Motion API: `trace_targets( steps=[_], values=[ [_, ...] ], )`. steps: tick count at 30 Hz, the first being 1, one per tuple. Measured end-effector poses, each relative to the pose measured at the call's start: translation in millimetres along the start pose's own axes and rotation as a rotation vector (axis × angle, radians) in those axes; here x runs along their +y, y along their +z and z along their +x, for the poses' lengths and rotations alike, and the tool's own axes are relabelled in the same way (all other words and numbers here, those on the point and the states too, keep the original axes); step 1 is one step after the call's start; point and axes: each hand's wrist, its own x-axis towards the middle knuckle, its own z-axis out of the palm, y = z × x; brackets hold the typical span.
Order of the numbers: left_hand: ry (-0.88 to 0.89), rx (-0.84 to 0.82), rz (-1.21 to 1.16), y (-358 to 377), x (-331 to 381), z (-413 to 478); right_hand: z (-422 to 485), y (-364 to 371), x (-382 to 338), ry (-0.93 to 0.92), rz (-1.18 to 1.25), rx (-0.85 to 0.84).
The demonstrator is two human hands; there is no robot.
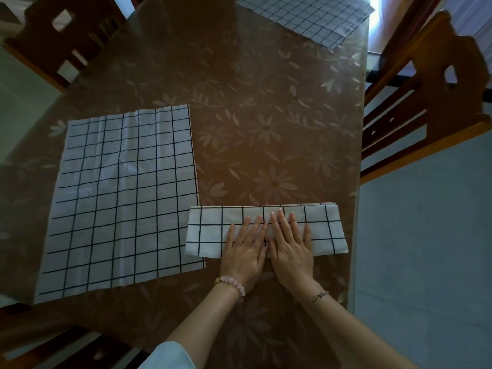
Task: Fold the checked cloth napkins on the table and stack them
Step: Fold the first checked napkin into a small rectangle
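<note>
Napkin in work: white cloth napkin w/ black check lines, folded to a long strip point(207, 231); lies near-right on counter, long side running left-right, left end just over right edge of the flat napkin.
Grip L: left hand point(246, 249) palm down on strip's middle, fingers straight, slightly spread; pressing, clamped on nothing.
Grip R: right hand point(288, 246) same pose, flat on strip, right beside L hand.
Flat napkin: second white black-checked cloth point(122, 198), spread open, creased, left of strip.
Far napkin: third checked cloth point(306, 20), flat at far-right corner, well apart.
Counter: brown floral-pattern top under glossy clear cover point(266, 115).
Wrists: pink bead bracelet point(231, 283) on L; thin chain bracelet point(320, 294) on R.
Chairs: wooden chair point(431, 102) at right side; another wooden chair point(61, 35) far left.
</note>
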Motion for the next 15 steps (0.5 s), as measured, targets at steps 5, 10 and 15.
trace_targets(
  steps=[5, 10, 15],
  values=[
    [-0.006, 0.000, 0.036, -5.9, -27.2, -4.2, -4.5, -5.3, 23.3, 0.096, -0.012, 0.039],
    [-0.018, 0.048, 0.130, -12.3, -84.0, -20.0, -19.2, -11.6, 52.9, 0.169, 0.003, 0.018],
    [-0.040, -0.057, 0.178, -29.9, -98.9, -21.3, -21.8, -27.4, 64.4, 0.199, 0.030, -0.064]
  ],
)
